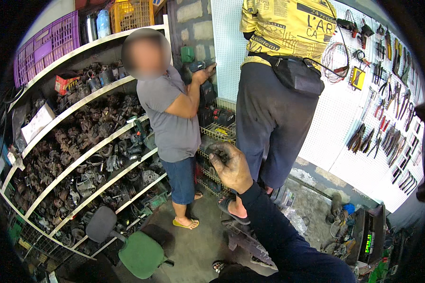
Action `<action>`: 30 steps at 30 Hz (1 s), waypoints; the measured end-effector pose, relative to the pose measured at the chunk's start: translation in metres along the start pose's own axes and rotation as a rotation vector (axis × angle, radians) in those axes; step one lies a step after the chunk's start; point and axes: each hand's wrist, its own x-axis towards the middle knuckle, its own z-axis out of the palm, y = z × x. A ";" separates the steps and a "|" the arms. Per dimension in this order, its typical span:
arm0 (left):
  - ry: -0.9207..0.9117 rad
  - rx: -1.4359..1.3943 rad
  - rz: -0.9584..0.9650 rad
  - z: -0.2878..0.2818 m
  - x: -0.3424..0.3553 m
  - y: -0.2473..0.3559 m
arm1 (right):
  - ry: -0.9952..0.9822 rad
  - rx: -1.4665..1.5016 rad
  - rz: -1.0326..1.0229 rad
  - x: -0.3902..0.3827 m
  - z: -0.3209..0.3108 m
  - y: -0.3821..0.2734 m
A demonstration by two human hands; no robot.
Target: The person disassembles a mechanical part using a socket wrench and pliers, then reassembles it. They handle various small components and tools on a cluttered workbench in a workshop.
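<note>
My right hand (232, 169) is raised in the middle of the view, its dark-sleeved forearm coming up from the lower right. The fingers are curled in toward the thumb, and their tips look blackened. Whether something small sits between them I cannot make out. It appears in front of wire baskets (218, 133) and beside the dark trousers of a person in a yellow printed shirt (293, 28). Farther left, a person in a grey shirt (167, 113) holds a power drill (200, 65) up near the white pegboard (225, 47). My left hand is out of view.
Sloping white-edged shelves (82, 162) full of greasy metal parts fill the left side. A green-seated chair (141, 254) stands below them. Pliers (356, 137) and other hand tools hang on the right. Bags and loose parts (337, 221) lie on the floor at lower right.
</note>
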 end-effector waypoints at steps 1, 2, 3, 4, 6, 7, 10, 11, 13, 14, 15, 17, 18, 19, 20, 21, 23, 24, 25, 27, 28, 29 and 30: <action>-0.006 -0.012 -0.058 0.006 -0.010 0.001 | 0.011 0.003 -0.023 0.005 0.001 0.001; -0.016 -0.024 -0.119 0.013 -0.023 0.001 | -0.001 -0.001 -0.008 0.009 0.002 0.002; -0.030 -0.035 -0.185 0.019 -0.036 0.000 | -0.019 -0.006 0.022 0.012 0.003 0.003; -0.045 -0.047 -0.248 0.023 -0.042 0.000 | -0.037 -0.015 0.063 0.014 0.004 0.003; -0.093 -0.074 -0.267 0.030 -0.050 -0.002 | -0.041 -0.007 0.039 0.018 0.006 0.003; -0.116 -0.087 -0.274 0.032 -0.050 -0.004 | -0.043 -0.009 0.042 0.019 0.007 0.003; -0.167 0.406 -0.099 0.037 -0.041 -0.006 | -0.050 0.032 -0.010 0.021 0.008 0.002; -0.217 0.588 -0.031 0.037 -0.037 -0.007 | -0.050 0.020 -0.030 0.019 0.009 0.003; -0.150 0.465 0.007 0.037 -0.029 -0.007 | -0.074 0.010 -0.040 0.015 0.009 0.004; -0.118 0.404 0.022 0.036 -0.026 -0.006 | -0.071 -0.014 -0.076 0.011 0.009 0.005; -0.141 0.417 0.002 0.035 -0.024 -0.006 | -0.087 -0.019 -0.082 0.007 0.009 0.007; -0.184 0.438 -0.051 0.032 -0.021 -0.005 | -0.115 -0.004 -0.131 -0.001 0.011 0.011; -0.326 0.274 -0.170 0.027 -0.016 -0.006 | -0.139 -0.004 -0.100 -0.004 0.012 0.013; -0.099 0.014 -0.187 0.029 -0.019 -0.005 | -0.130 0.002 -0.082 -0.006 0.013 0.015; -0.024 -0.123 -0.146 0.027 -0.016 -0.005 | -0.130 0.004 -0.061 -0.006 0.015 0.017; 0.059 -0.263 -0.103 0.027 -0.018 -0.006 | -0.132 0.010 -0.047 -0.007 0.017 0.019; 0.040 -0.263 -0.238 0.030 -0.016 -0.008 | -0.087 -0.030 -0.092 -0.005 0.021 0.020; 0.075 -0.304 -0.266 0.032 -0.015 -0.008 | -0.109 0.009 -0.041 -0.003 0.025 0.020; 0.105 -0.338 -0.292 0.033 -0.017 -0.009 | -0.122 0.036 0.014 -0.002 0.027 0.019; 0.161 -0.402 -0.341 0.036 -0.025 -0.009 | -0.140 0.070 0.041 0.000 0.035 0.019; 0.112 -0.087 -0.287 0.035 -0.030 -0.008 | -0.147 0.075 0.058 0.000 0.039 0.020; 0.054 0.228 -0.226 0.034 -0.040 -0.008 | -0.143 0.075 0.080 -0.002 0.044 0.022; 0.068 0.254 -0.182 0.034 -0.047 -0.005 | -0.166 0.134 0.101 -0.006 0.049 0.025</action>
